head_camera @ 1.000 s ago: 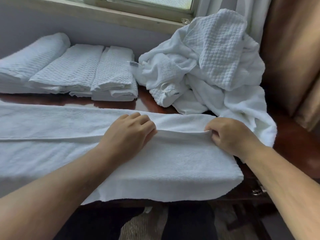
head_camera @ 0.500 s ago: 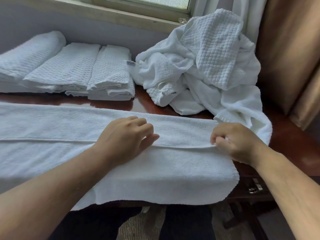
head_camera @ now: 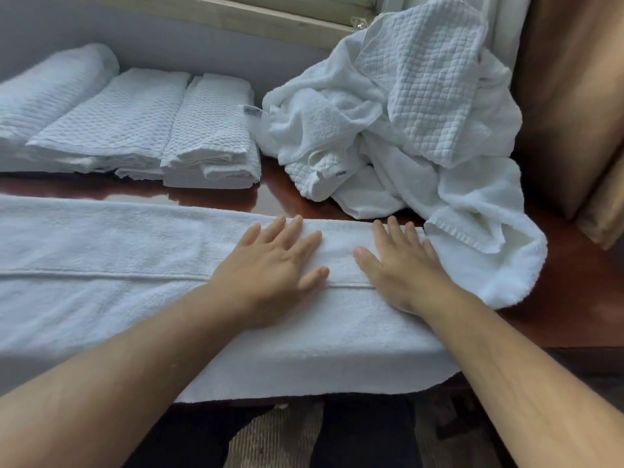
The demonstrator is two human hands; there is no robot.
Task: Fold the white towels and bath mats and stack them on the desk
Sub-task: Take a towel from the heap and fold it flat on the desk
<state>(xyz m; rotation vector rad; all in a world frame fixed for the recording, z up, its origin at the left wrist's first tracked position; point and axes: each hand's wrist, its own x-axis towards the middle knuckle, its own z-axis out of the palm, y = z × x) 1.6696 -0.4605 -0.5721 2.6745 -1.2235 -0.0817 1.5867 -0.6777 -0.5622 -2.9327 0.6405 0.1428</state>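
3 folded towels lie stacked on the desk; left hand and right hand, both flat and grasping nothing, press a half-folded towel; a pile waits.

Grey-blue wall behind desk. Pale wood window frame above; soft daylight. White sheer right of window, brown drape beside it. Desk top dark red-brown, glossy. Ribbed beige carpet below.
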